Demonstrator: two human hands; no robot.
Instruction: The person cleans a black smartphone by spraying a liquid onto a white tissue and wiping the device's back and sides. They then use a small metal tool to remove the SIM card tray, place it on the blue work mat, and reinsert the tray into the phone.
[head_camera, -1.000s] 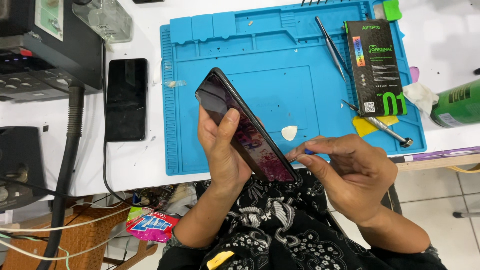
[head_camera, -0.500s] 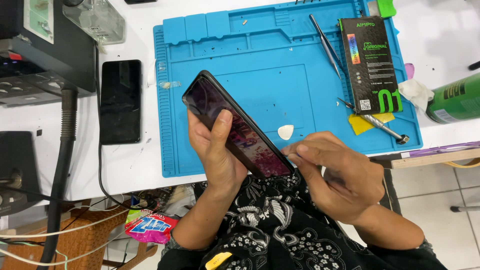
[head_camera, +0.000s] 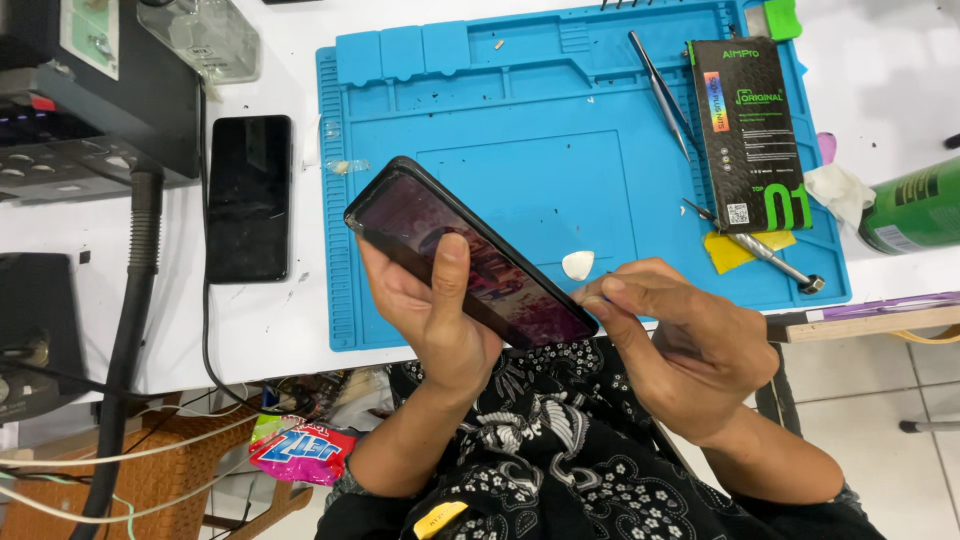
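Note:
My left hand (head_camera: 432, 310) grips a black smartphone (head_camera: 470, 255) from below, tilted over the near edge of the blue work mat (head_camera: 560, 120), thumb across its dark reflective face. My right hand (head_camera: 680, 335) has its fingers pinched at the phone's lower right corner; a small thin tool seems to sit between thumb and fingers, mostly hidden. A white guitar-pick-shaped opener (head_camera: 578, 264) lies on the mat just beyond that corner.
A second black phone (head_camera: 248, 197) lies on the white table left of the mat. Tweezers (head_camera: 660, 90), a black box (head_camera: 748, 132), a screwdriver (head_camera: 755, 247) and a yellow cloth rest on the mat's right side. A green bottle (head_camera: 915, 205) lies further right. Black equipment (head_camera: 95, 95) and cables stand at left.
The phone and both hands have shifted slightly left in view. My right hand stays pinched at the phone's lower corner; the blue tip seen a second ago is hidden now.

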